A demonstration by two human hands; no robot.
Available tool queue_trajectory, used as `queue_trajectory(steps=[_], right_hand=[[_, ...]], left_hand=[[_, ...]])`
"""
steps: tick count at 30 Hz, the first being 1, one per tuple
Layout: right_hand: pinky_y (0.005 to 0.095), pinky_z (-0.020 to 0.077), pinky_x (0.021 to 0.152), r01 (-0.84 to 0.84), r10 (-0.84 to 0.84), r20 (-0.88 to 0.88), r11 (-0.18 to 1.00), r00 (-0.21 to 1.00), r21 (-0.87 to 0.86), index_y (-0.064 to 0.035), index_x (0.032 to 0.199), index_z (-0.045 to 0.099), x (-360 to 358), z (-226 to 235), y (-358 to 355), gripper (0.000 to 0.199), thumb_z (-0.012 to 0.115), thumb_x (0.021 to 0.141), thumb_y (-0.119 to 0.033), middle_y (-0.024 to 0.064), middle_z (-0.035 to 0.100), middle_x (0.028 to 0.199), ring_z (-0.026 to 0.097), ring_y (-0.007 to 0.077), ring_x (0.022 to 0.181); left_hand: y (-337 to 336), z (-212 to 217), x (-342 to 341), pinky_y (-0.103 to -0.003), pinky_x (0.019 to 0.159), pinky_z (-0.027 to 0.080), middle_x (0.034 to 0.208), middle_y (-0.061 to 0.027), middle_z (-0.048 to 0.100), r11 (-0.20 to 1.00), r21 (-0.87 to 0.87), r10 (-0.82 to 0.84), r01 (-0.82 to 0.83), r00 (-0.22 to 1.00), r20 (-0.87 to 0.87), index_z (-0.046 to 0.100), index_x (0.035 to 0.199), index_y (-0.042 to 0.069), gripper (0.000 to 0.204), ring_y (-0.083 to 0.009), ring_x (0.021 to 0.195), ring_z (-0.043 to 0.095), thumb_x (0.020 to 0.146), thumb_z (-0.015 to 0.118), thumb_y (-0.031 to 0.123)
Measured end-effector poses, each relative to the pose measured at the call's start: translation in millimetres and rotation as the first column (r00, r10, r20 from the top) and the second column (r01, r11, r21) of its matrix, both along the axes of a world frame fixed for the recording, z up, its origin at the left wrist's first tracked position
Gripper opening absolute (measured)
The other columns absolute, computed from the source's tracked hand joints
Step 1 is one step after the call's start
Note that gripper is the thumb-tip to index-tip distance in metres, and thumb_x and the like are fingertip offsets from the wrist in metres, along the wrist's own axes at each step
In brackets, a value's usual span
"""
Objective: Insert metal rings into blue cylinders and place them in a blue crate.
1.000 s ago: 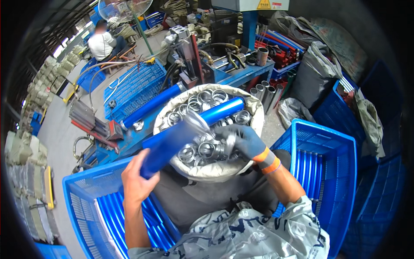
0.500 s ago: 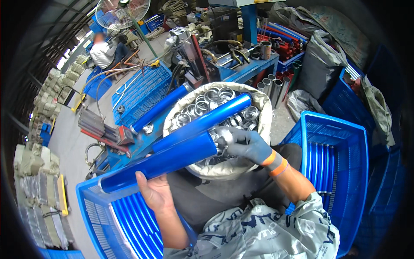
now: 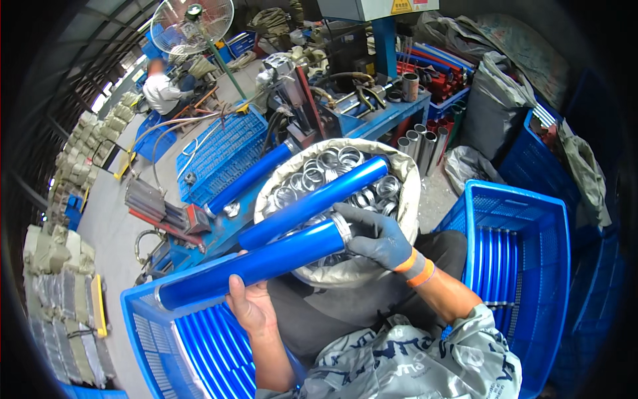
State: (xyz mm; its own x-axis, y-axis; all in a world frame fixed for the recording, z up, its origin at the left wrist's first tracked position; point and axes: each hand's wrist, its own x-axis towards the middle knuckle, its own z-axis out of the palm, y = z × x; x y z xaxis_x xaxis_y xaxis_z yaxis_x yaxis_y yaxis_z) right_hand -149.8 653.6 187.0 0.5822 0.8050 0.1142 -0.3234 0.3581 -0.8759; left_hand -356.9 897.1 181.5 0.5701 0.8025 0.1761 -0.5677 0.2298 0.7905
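Observation:
A blue tube (image 3: 256, 267) slants across my lap, with my bare left hand (image 3: 254, 309) wrapped round its underside. A metal ring caps its left end. At its right end, a silver ring (image 3: 343, 227) sits against the opening. The grey-gloved fingers of my right hand (image 3: 382, 241) grip that ring, thumb and forefinger on its edge. Just beyond, a second blue tube (image 3: 316, 201) lies across the cream sack (image 3: 413, 199). Loose silver rings (image 3: 312, 178) fill the sack.
Blue crates stand at both sides, the left crate (image 3: 143, 332) and the right crate (image 3: 553, 219) holding blue tubes. Ahead is a blue workbench (image 3: 415, 103) with clamps. Another blue tube (image 3: 249, 178) rests in a fixture. A fan (image 3: 193, 26) and a seated person (image 3: 163, 90) are farther back.
The ring in my right hand has moved onto the near tube's right end, which was open before. The whole view has shifted slightly.

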Motion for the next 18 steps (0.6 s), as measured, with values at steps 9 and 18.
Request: queue_trajectory(steps=[9,18], right_hand=[[0.0336,0.0592,0.117,0.036,-0.030,0.037,0.988,0.999,-0.149,0.0084,0.168,0.055,9,19,12,0.070,0.082,0.104,0.001,0.0140,0.069,0.157,0.071,0.0187,0.136],[0.0313,0.0587,0.110,0.077,0.040,0.428,0.965,0.903,-0.252,0.0008,0.158,0.069,124,65,92,0.057,0.086,0.107,-0.017,0.0076,0.081,0.138,0.074,0.0143,0.123]], left_hand=[[16,-25,11,-0.051,0.113,0.065,0.151,-0.0160,0.074,0.999,-0.037,-0.033,0.034,0.999,0.035,0.063,0.156,0.003,0.059,-0.0302,0.137,0.074,0.111,0.080,0.038],[89,-41,9,-0.057,0.124,0.058,0.167,-0.0206,0.061,0.960,-0.273,0.000,0.062,0.975,0.223,0.047,0.170,0.002,0.080,-0.0359,0.150,0.064,0.112,0.077,0.049]])
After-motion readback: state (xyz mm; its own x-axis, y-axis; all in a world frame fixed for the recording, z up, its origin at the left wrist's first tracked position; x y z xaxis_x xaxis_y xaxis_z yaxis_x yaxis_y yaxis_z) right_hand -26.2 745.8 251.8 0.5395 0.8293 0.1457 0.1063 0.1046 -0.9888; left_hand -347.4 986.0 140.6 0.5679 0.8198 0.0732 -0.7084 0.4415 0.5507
